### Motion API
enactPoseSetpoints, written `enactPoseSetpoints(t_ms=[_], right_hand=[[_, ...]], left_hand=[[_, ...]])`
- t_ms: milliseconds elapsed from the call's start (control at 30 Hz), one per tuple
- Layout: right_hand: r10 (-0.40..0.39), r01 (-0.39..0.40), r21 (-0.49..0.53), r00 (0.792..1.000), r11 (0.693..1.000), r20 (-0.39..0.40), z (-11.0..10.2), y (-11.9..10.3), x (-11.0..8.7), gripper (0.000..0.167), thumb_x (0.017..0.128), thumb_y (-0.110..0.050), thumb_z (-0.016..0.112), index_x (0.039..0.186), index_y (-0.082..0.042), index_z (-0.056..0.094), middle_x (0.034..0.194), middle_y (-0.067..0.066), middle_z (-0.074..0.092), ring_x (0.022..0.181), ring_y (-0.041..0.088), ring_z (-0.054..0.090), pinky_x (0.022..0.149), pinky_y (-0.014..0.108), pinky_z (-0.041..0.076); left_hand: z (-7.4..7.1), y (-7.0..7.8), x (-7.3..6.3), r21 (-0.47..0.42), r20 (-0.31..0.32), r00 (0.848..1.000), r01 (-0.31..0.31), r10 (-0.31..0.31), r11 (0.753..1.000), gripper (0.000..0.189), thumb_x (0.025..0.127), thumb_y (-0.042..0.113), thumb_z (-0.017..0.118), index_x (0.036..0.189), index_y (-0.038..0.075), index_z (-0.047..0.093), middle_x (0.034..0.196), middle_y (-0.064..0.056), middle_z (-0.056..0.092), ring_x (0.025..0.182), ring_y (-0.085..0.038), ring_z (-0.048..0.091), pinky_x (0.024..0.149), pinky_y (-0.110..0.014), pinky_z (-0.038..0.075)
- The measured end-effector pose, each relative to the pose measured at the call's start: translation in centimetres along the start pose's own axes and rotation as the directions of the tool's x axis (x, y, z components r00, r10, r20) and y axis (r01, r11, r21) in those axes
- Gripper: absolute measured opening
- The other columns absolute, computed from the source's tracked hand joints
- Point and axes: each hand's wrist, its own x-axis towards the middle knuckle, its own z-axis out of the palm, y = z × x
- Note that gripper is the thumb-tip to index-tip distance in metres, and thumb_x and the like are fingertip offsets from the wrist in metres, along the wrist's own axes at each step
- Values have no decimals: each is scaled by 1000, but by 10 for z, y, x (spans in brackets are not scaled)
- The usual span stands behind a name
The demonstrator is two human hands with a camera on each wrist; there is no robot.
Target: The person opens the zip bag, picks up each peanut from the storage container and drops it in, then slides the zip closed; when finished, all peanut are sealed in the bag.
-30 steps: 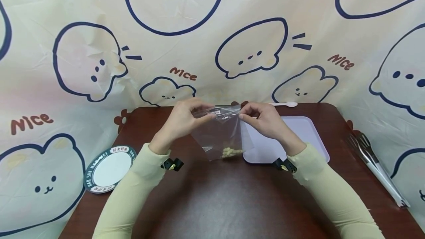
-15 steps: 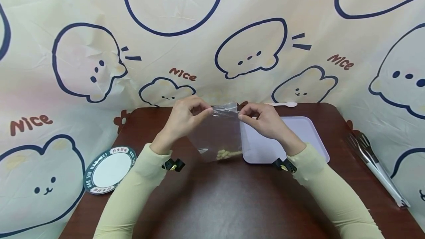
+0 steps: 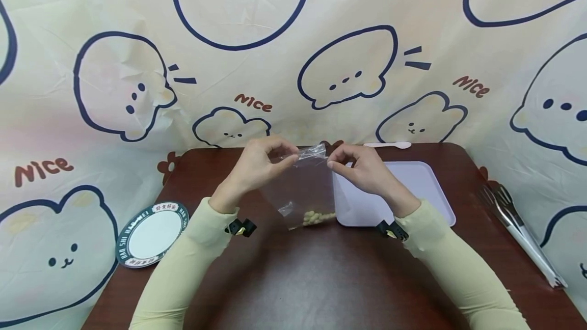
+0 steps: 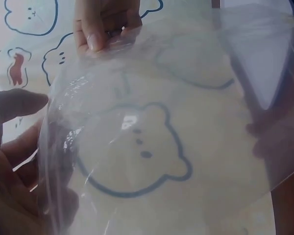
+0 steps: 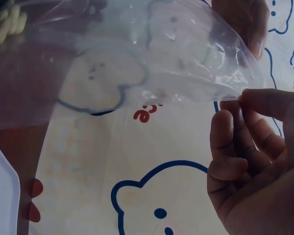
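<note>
A clear zip bag [image 3: 304,187] hangs between my two hands, its top edge crinkled. Several small pale yellow pieces [image 3: 316,217] lie in its bottom corner. My right hand [image 3: 359,167] pinches the bag's upper right edge between thumb and forefinger, as the right wrist view shows up close. At the upper left of the bag, my left hand [image 3: 259,164] holds the rim with thumb and fingers. In the left wrist view, some left fingers [image 4: 63,205] show through the plastic, behind the mouth.
Behind my right hand lies a lilac tray [image 3: 422,187], with a white spoon [image 3: 396,144] beyond it. A green-rimmed plate [image 3: 153,236] sits by my left forearm. Metal tongs [image 3: 523,238] lie at the table's right edge. A printed cloth [image 3: 284,75] hangs behind.
The bag's top has shifted and crinkled between my fingers, and its bottom swings slightly. Both hands have moved only a little along the rim.
</note>
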Motion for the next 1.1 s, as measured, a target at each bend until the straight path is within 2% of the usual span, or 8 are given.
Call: enactPoseSetpoints(t_ms=[200, 433, 533, 667, 800, 933, 1100], right_hand=[[-16, 16, -7, 1000, 1000, 9, 2, -1, 0, 8, 95, -31, 69, 96, -24, 73, 89, -5, 68, 81, 14, 59, 71, 34, 49], [-28, 28, -8, 1000, 1000, 15, 2, 0, -1, 5, 95, -29, 69, 94, -25, 72, 87, -6, 68, 79, 13, 59, 68, 33, 50], [-24, 24, -11, 999, 1000, 24, 1, 0, -1, 4, 95, -29, 69, 92, -27, 72, 86, -7, 68, 78, 13, 59, 66, 33, 50], [-16, 16, -10, 999, 1000, 45, 1, -1, -1, 4, 94, -29, 70, 92, -27, 72, 87, -8, 68, 79, 14, 60, 65, 33, 50], [-3, 3, 5, 999, 1000, 44, 0, -3, -1, 7, 93, -33, 70, 98, -27, 72, 90, -8, 69, 82, 13, 61, 69, 33, 50], [-4, 3, 36, 1000, 999, 18, 0, -6, 0, 12, 95, -36, 68, 103, -28, 71, 92, -7, 69, 84, 13, 61, 70, 33, 51], [-14, 13, 53, 1000, 999, 4, 0, -7, 0, 8, 97, -33, 66, 100, -26, 70, 89, -4, 67, 76, 20, 58, 65, 31, 49]], left_hand=[[8, 3, 4, 52, 26, 999, -31, 29, 998, 15, 91, 33, 74, 99, 21, 78, 93, 7, 70, 86, -8, 63, 80, -31, 55], [10, 3, 6, 28, -59, 993, -103, 104, 994, 12, 92, 27, 73, 94, 18, 80, 86, 5, 72, 80, -8, 63, 74, -29, 54], [10, 4, 7, 33, -71, 991, -114, 116, 993, 11, 92, 26, 73, 94, 17, 80, 86, 5, 72, 80, -8, 63, 74, -28, 54], [9, 7, 8, 43, -40, 995, -93, 95, 995, 12, 93, 26, 72, 97, 18, 79, 88, 5, 71, 80, -8, 63, 77, -29, 55], [7, 10, 10, 74, 17, 998, -65, 64, 995, 12, 93, 27, 72, 98, 18, 78, 91, 6, 70, 81, -8, 62, 78, -29, 54], [5, 15, 13, 144, 89, 994, -82, 69, 986, 11, 94, 26, 71, 98, 18, 77, 90, 6, 70, 81, -9, 61, 76, -30, 52], [6, 20, 16, 202, 156, 985, -103, 71, 974, 10, 94, 26, 71, 98, 19, 77, 89, 7, 69, 82, -9, 60, 76, -30, 51]])
